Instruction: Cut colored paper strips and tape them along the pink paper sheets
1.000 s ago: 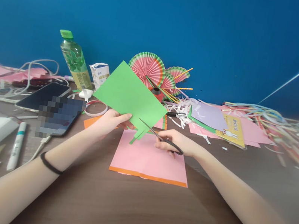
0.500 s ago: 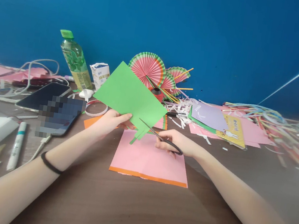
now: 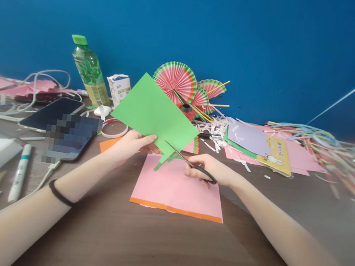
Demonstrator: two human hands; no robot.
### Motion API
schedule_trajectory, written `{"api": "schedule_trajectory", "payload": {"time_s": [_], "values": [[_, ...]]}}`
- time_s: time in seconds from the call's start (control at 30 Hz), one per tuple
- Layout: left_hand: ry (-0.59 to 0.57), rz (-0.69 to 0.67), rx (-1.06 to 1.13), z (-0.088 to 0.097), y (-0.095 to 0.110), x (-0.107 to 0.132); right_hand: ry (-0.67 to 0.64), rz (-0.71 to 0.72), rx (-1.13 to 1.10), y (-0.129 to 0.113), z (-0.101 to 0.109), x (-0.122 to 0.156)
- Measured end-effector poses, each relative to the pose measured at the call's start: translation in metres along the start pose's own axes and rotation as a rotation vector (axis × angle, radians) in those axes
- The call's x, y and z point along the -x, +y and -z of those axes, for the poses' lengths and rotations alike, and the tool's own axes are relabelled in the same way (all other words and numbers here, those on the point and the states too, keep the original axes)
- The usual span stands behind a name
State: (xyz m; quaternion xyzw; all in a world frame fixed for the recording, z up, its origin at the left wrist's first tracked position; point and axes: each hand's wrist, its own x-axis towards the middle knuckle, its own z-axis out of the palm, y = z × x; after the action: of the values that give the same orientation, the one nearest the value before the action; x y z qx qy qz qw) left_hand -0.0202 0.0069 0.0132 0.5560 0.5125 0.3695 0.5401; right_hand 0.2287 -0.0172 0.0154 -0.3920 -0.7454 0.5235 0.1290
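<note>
Between the thumb and fingers of my left hand (image 3: 137, 143) is a sheet of green paper (image 3: 154, 109), tilted and raised above the table. My right hand (image 3: 204, 166) grips black-handled scissors (image 3: 206, 173), whose blades lie along the sheet's lower edge. A narrow green strip (image 3: 161, 162) hangs down there, partly cut from the sheet. Beneath both hands lies a pink sheet (image 3: 178, 191) with an orange band along its near edge. Part of an orange sheet (image 3: 110, 144) shows under my left wrist.
Behind the hands stand pleated paper fans (image 3: 175, 81), a bottle (image 3: 89, 69) and a small carton (image 3: 119, 88). Phones (image 3: 75, 139) and a marker (image 3: 20, 173) lie left. On the right are coloured papers (image 3: 247, 137), a yellow packet (image 3: 278, 155) and paper strips (image 3: 315, 137).
The scissor blades have closed slightly along the green sheet's edge, and the green strip has dropped a little away from it. Both hands have hardly moved.
</note>
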Motion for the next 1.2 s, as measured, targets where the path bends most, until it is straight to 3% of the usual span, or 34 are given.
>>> {"api": "schedule_trajectory", "payload": {"time_s": [0.1, 0.2, 0.3, 0.4, 0.47, 0.57, 0.73, 0.8, 0.9, 0.97, 1.03, 1.1, 1.2], "values": [[0.022, -0.014, 0.065, 0.002, -0.001, -0.003, -0.019, -0.015, 0.017, -0.001, 0.003, 0.002], [0.169, -0.039, 0.120, 0.008, 0.000, -0.007, 0.005, -0.022, 0.095, -0.002, 0.009, 0.002], [0.350, -0.051, 0.026, 0.019, 0.002, -0.011, 0.097, -0.033, 0.221, -0.002, 0.019, 0.004], [0.443, -0.054, -0.156, 0.032, 0.001, -0.015, 0.237, -0.070, 0.388, 0.001, 0.035, 0.010], [0.456, -0.054, -0.304, 0.042, -0.001, -0.017, 0.215, -0.153, 0.480, 0.003, 0.048, 0.017], [0.375, -0.007, -0.523, 0.054, -0.002, -0.021, 0.122, -0.264, 0.542, 0.006, 0.065, 0.028], [0.264, 0.067, -0.814, 0.063, 0.003, -0.021, 0.162, -0.466, 0.647, 0.010, 0.079, 0.038], [0.302, 0.074, -0.971, 0.063, 0.005, -0.019, 0.161, -0.512, 0.697, 0.013, 0.082, 0.040], [0.477, 0.084, -1.136, 0.059, 0.007, -0.013, 0.153, -0.556, 0.749, 0.020, 0.087, 0.041], [0.608, 0.002, -1.192, 0.055, 0.007, -0.009, 0.148, -0.584, 0.769, 0.023, 0.089, 0.042], [0.693, -0.162, -1.240, 0.049, 0.009, -0.006, 0.143, -0.613, 0.786, 0.025, 0.090, 0.041], [0.693, -0.328, -1.290, 0.041, 0.010, -0.005, 0.140, -0.630, 0.808, 0.025, 0.090, 0.041], [0.573, -0.505, -1.300, 0.026, 0.013, -0.002, 0.156, -0.634, 0.839, 0.023, 0.090, 0.040]]}}
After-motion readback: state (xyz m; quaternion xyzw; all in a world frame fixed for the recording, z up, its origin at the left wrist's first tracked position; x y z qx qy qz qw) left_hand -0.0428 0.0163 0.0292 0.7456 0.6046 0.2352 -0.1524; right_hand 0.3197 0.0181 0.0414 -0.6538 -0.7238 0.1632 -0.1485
